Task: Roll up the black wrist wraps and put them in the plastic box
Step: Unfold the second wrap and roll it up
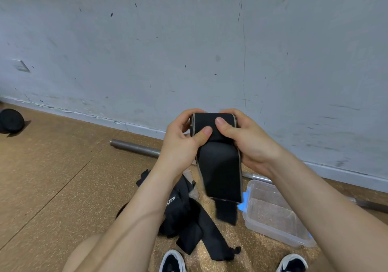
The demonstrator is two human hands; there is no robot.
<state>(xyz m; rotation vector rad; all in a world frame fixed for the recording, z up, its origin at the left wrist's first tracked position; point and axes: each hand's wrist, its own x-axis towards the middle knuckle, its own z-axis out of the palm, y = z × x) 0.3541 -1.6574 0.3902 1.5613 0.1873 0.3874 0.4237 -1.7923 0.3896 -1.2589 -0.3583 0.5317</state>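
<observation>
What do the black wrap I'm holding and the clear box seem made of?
The black wrap with tan edging: likely woven elastic fabric, matte; it drapes limply. The clear rectangular box: apparently thin glossy plastic; the floor shows through.

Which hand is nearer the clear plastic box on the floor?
Right. The right hand grips the wrist wrap at its right edge, with the plastic box below it to the right; the left hand grips the opposite edge, farther away.
</observation>
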